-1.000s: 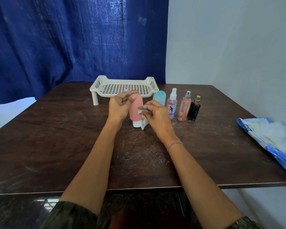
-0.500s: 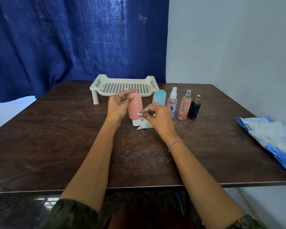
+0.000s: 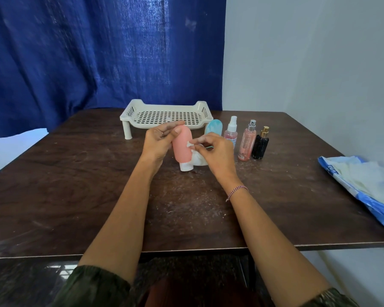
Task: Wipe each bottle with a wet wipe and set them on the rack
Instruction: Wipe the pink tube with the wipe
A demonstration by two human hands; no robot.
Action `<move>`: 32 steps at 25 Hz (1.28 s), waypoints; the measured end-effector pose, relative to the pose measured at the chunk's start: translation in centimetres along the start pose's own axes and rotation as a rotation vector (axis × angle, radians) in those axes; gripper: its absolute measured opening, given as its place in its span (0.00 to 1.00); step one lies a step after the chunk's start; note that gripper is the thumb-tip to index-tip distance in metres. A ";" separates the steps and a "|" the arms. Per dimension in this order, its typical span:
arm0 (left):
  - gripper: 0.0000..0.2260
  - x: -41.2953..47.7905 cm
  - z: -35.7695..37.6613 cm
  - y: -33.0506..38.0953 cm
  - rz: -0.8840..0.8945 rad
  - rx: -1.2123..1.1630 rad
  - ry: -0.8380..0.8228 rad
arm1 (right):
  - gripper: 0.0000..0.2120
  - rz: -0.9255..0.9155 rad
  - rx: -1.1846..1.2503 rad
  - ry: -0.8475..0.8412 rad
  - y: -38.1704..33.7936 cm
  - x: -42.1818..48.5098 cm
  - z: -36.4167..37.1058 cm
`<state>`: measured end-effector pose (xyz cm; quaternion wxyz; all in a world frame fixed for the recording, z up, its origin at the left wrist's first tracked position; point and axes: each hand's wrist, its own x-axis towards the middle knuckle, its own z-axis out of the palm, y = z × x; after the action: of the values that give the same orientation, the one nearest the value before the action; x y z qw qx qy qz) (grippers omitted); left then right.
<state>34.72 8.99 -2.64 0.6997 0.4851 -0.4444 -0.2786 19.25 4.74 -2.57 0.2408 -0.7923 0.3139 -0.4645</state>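
My left hand (image 3: 159,142) grips a pink tube bottle (image 3: 182,149) with a white cap, standing cap-down on the dark table (image 3: 75,196). My right hand (image 3: 213,151) pinches a white wet wipe (image 3: 197,159) against the bottle's right side. Behind my right hand stands a light blue tube bottle (image 3: 213,127), partly hidden. To the right stand a small clear spray bottle (image 3: 231,132), a pink spray bottle (image 3: 247,141) and a black bottle with a gold cap (image 3: 260,144). The cream perforated rack (image 3: 164,117) sits behind the hands with nothing on it.
A blue and white wet wipe pack (image 3: 364,185) lies at the table's right edge. A blue curtain (image 3: 98,52) hangs behind the table and a pale wall (image 3: 308,63) stands to the right.
My right hand has lifted with the wipe from the bottle's cap up to its middle. The left hand keeps holding the bottle in place.
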 end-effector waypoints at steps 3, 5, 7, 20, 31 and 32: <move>0.11 0.0 0.1 -0.1 -0.048 -0.044 -0.073 | 0.07 0.002 0.051 0.085 -0.2 0.0 -0.3; 0.10 0.1 0.1 -0.1 -0.057 -0.064 -0.120 | 0.08 -0.016 0.056 0.141 -0.3 -0.1 -0.4; 0.10 0.0 0.2 -0.1 -0.056 -0.089 -0.171 | 0.09 -0.031 0.066 0.182 -0.4 0.0 -0.4; 0.11 0.1 -0.1 -0.4 -0.099 -0.165 -0.097 | 0.09 0.003 0.089 0.006 0.1 -0.1 -0.1; 0.12 0.1 -0.3 0.2 -0.064 -0.342 0.003 | 0.10 0.117 0.123 -0.178 0.4 -0.2 0.1; 0.12 0.1 -0.1 0.3 -0.059 -0.354 0.001 | 0.10 0.125 0.142 -0.170 0.4 -0.1 0.1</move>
<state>34.88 9.08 -2.38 0.7660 0.3675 -0.3737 -0.3723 19.20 4.58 -2.98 0.3504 -0.7886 0.3078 -0.4007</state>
